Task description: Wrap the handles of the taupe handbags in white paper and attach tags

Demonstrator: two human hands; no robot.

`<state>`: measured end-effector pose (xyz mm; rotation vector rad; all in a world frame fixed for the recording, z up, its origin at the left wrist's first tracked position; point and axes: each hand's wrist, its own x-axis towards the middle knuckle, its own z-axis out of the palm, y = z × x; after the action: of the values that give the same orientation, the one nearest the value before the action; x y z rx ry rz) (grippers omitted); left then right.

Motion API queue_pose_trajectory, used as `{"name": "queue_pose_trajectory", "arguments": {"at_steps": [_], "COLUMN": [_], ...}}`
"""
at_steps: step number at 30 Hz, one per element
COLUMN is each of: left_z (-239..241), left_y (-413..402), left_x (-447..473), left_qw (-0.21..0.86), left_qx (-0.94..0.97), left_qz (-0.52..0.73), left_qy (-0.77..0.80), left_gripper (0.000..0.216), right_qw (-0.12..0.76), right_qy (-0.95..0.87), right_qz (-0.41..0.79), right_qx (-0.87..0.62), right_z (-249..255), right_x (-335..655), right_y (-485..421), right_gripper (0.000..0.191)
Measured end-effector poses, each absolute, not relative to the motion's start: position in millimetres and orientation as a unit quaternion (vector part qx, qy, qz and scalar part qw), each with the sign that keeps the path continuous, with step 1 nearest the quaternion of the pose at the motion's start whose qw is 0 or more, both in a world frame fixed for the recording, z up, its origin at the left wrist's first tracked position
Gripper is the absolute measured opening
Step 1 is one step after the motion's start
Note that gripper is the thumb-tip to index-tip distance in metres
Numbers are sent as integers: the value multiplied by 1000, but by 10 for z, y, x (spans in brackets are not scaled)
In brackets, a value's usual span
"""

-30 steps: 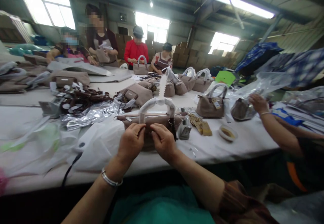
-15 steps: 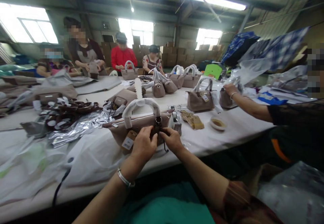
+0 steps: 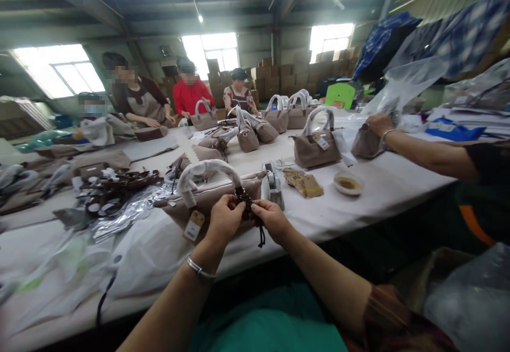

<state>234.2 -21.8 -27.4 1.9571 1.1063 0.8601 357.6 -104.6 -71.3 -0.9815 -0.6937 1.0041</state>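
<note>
A taupe handbag [image 3: 215,192] stands on the table in front of me, its handle [image 3: 211,169] wrapped in white padding. From the handle's right base hangs a dark brown charm [image 3: 244,199] with a black cord [image 3: 261,235] dangling below. My left hand [image 3: 227,216], with a bangle at the wrist, pinches the charm from the left. My right hand [image 3: 273,219] pinches its right side between thumb and fingers. Part of the charm is hidden by my fingertips. A cardboard tag [image 3: 194,226] with a white label hangs at the bag's front left.
A tape dispenser [image 3: 273,185] stands right of the bag, beside brown tags [image 3: 305,183] and a small round dish [image 3: 348,183]. Dark straps [image 3: 115,185] and clear plastic lie left. A co-worker's hand [image 3: 379,124] holds another bag at right. Several people work across the table.
The view has shifted and tilted a little. The charm and its black cord show more clearly between my hands. Across the table, a co-worker has lowered the bag they held up.
</note>
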Motion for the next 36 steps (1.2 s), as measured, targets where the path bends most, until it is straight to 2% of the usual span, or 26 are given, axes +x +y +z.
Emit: {"name": "queue_pose_trajectory", "arguments": {"at_steps": [6,10,13,16,18,19,23,26,28,30,36], "left_z": [-208,-183,-173,-153,-142,-141,-155,-162,-164,-173,-252], "left_y": [-224,-289,-312,-294,-267,-252,-207,-206,-221,-244,-338], "left_x": [2413,2413,2363,2283,2231,2209,2157,2150,2153,2159,2189], "left_qw": [462,628,674,701,720,731,768,771,765,752,671], "left_qx": [690,557,509,482,464,454,424,424,436,457,532], "left_qz": [346,339,324,305,288,279,254,244,239,245,304], "left_qy": [437,425,426,429,429,427,407,408,409,407,417], "left_gripper": [23,32,33,29,23,21,15,17,21,27,41], "right_qw": [638,530,413,310,304,331,537,641,674,687,661], "right_qy": [-452,-570,-637,-671,-664,-653,-539,-407,-315,-231,-126], "right_qz": [272,87,14,-17,-18,-14,70,267,430,540,660], "right_qx": [-560,-623,-651,-674,-683,-681,-646,-592,-511,-429,-333], "right_z": [-716,-591,-407,-247,-223,-247,-527,-746,-810,-805,-725], "right_x": [3743,3879,3954,3984,3976,3962,3816,3638,3531,3464,3435], "right_y": [-1083,-1150,-1131,-1061,-1017,-1000,-975,-982,-987,-989,-1008], "right_gripper": [35,58,70,57,38,30,17,18,24,24,9]}}
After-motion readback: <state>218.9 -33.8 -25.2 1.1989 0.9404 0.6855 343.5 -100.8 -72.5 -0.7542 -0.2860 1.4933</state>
